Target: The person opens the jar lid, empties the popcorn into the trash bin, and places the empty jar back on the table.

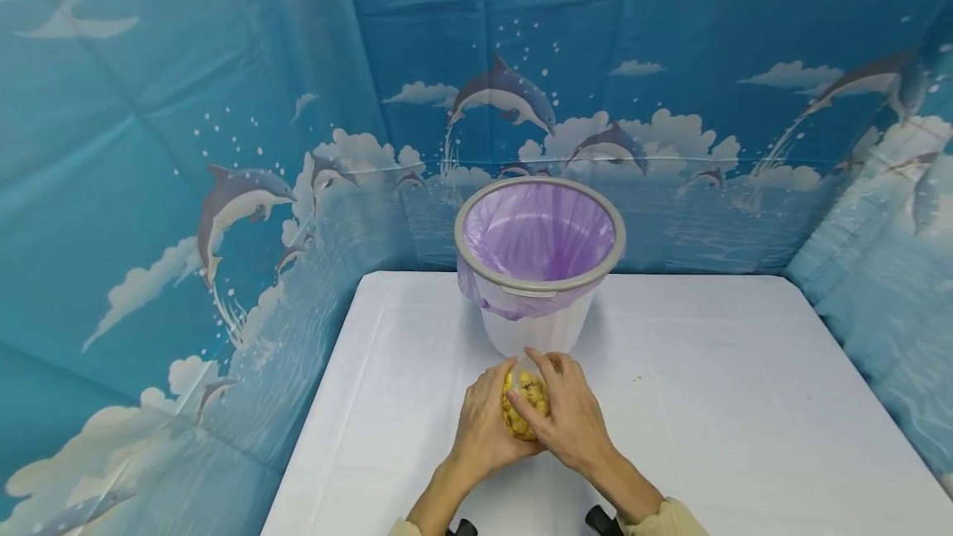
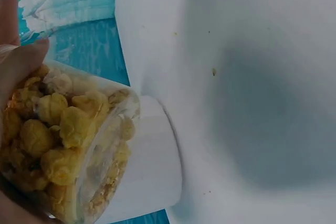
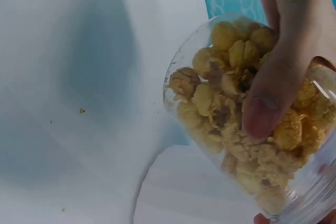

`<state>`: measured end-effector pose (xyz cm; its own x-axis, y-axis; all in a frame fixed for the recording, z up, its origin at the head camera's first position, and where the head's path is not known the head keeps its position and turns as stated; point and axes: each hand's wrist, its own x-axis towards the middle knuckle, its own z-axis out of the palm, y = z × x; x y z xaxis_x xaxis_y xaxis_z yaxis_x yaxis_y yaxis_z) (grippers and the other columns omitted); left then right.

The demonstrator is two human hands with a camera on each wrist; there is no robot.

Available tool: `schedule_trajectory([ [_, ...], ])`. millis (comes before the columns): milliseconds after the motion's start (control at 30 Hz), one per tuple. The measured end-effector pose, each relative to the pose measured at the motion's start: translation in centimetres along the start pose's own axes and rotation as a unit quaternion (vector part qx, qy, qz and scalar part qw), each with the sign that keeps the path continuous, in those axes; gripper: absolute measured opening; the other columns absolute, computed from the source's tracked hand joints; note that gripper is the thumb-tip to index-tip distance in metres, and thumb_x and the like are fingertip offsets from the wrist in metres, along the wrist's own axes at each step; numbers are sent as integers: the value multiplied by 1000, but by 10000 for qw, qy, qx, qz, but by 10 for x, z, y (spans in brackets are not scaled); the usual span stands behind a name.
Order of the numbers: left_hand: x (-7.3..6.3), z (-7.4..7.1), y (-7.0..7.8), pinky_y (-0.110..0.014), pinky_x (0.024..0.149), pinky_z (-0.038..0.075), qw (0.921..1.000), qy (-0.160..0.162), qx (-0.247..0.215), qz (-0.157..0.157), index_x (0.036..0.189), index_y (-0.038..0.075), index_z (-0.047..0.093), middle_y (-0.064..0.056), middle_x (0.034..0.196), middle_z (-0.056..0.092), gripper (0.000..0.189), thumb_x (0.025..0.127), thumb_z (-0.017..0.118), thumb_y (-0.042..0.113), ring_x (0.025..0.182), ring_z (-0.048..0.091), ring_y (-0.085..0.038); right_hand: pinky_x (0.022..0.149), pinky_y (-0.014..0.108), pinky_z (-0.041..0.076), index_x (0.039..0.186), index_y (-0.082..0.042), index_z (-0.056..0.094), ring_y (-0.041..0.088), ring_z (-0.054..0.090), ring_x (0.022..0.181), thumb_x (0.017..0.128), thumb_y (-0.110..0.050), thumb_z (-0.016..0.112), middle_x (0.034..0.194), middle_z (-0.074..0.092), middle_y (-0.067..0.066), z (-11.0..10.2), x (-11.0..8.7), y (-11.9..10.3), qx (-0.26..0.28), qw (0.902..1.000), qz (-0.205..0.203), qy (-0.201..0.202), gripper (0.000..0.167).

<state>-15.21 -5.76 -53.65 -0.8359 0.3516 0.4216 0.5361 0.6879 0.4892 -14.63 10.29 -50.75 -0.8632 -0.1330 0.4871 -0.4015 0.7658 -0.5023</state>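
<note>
Yellow popcorn [image 2: 47, 140] shows through the clear jar [image 1: 527, 405] between my left hand [image 1: 482, 420], curled round its side, and my right hand [image 1: 572, 408], gripping it too, with the bin [image 1: 539, 331] just beyond both.

Pale yellow sleeves [image 1: 666, 519]; black rounded wrist fittings [image 1: 604, 521].

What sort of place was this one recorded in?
Probably a makeshift filming corner, though what lies beyond is hidden: a dolphin-print sheet hangs behind and beside a white-covered table, and a lined bin stands on the tabletop.
</note>
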Motion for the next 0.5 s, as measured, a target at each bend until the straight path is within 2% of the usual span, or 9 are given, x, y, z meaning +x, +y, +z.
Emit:
schedule_trajectory([
  [100, 4, -1, 0, -43, 93, 57, 9995, 194, 158, 185, 148, 8, 44, -4, 133, 61, 112, 58, 98, 47, 117, 63, -19, 78, 46, 59, 142, -13, 61, 29, 61, 107, 88, -43, 77, 120, 62, 15, -1, 1, 0, -7, 9998, -135, 141, 64],
  [333, 10, -15, 7, -41, 90, 56, 9997, -25, 6, 261, 147, 7, 45, -5, 130, 63, 110, 59, 97, 46, 112, 64, -18, 73, 40, 56, 137, -15, 64, 21, 61, 99, 84, -38, 79, 115, 64, 11, -8, 4, 4, 52, 9967, -704, 389, 60],
  [400, 12, -21, 8, -40, 92, 56, 9989, -254, -311, 237, 149, 8, 43, -4, 132, 63, 109, 61, 97, 46, 113, 63, -16, 74, 40, 57, 136, -17, 65, 20, 61, 99, 84, -37, 79, 116, 64, 10, -14, 5, 4, 93, 9949, -932, 384, 58],
  [433, 13, -24, 8, -38, 92, 57, 9969, -441, -618, 221, 149, 10, 42, -3, 132, 62, 108, 63, 97, 45, 113, 63, -15, 75, 41, 57, 136, -19, 65, 19, 61, 101, 84, -38, 78, 117, 64, 8, -17, 6, 5, 106, 9936, -1075, 337, 57],
  [500, 15, -33, 5, -33, 92, 58, 9847, -980, -1430, 176, 151, 16, 40, 0, 132, 61, 106, 65, 97, 41, 111, 63, -11, 78, 41, 58, 138, -23, 64, 17, 61, 104, 85, -42, 77, 120, 63, 5, -24, 8, 5, 177, 9891, -1451, 169, 58],
])
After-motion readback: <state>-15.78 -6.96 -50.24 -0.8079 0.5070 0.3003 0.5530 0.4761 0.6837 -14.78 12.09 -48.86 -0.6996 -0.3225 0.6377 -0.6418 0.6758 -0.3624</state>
